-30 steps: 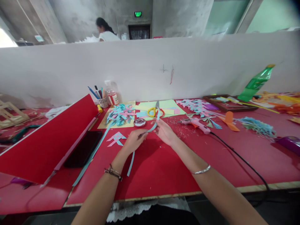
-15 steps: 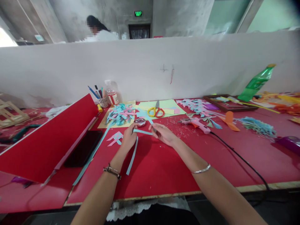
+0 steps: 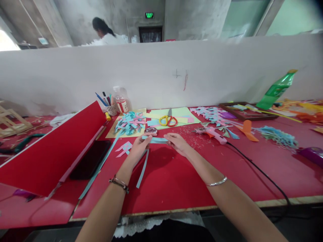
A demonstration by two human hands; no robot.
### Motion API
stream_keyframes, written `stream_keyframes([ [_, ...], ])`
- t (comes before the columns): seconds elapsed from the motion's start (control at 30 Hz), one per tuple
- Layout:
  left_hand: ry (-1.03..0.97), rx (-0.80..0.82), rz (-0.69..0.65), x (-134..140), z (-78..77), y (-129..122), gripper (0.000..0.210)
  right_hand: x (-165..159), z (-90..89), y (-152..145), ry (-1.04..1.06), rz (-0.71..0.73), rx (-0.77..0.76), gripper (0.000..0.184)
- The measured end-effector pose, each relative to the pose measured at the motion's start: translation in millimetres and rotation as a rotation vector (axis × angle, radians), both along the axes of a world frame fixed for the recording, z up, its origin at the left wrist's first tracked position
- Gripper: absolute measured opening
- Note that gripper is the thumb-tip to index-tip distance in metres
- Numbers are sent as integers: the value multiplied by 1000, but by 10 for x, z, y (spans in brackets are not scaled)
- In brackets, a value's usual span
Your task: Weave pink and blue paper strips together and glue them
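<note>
A light blue paper strip (image 3: 156,139) stretches between my two hands above the red table, its upper layer lying over a lower one. My left hand (image 3: 139,147) pinches the strip's left end between thumb and fingers. The right end sits in the closed fingers of my right hand (image 3: 177,143). Below my left hand another length of blue strip (image 3: 143,171) slants down over the table; whether it joins the held piece is hidden. Just beyond my fingers lies a round patterned tin (image 3: 150,131). A small pink and blue woven paper piece (image 3: 124,148) rests left of my left hand.
Yellow and red scissors (image 3: 168,120) lie on pale paper sheets behind my hands. A heap of blue and pink paper pieces (image 3: 131,122) is at the back left. To the right lies a pink glue gun (image 3: 214,133) with its cord; a phone (image 3: 91,159) is at left.
The strip end that stood up beyond my right hand has come down across to my left hand. My left fingers now pinch it, and the strip lies doubled between the hands.
</note>
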State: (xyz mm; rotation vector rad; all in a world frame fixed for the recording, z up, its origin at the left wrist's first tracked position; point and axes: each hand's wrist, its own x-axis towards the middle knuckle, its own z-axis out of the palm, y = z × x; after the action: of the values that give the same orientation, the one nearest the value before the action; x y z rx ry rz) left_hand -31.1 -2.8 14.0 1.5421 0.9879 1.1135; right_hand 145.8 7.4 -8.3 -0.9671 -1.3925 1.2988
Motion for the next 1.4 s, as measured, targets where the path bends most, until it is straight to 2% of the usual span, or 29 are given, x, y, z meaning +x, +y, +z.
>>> stream_keyframes([
  [0.13,198,192,-46,31,-32,8,23,-25,32,14,-203,-148,233,17],
  [0.2,297,274,-72,45,-38,11,22,-35,56,5,-297,-204,316,17],
  [0.33,342,313,-70,46,-66,23,26,-33,73,-35,-447,-300,452,23],
  [0.43,333,332,-74,43,-84,23,32,-33,79,-84,-651,-335,497,33],
  [0.53,315,346,-128,56,-86,7,34,-48,99,-127,-780,-265,525,32],
  [0.7,170,198,-188,77,-62,-16,39,-70,115,-134,-671,-45,412,25],
  [0.8,107,137,-145,72,-34,-6,40,-66,95,-110,-577,37,370,29],
  [0.87,75,127,-71,65,-18,13,39,-61,74,-93,-515,67,346,30],
  [0.97,10,91,87,51,-18,54,38,-58,46,-71,-420,85,290,28],
  [1.03,-59,46,144,43,-35,80,38,-59,37,-58,-369,98,263,27],
  [1.2,-133,-45,120,41,-83,92,28,-60,45,-53,-343,50,261,26],
  [1.4,-144,-73,176,45,-74,71,27,-60,58,-66,-364,-2,268,27],
])
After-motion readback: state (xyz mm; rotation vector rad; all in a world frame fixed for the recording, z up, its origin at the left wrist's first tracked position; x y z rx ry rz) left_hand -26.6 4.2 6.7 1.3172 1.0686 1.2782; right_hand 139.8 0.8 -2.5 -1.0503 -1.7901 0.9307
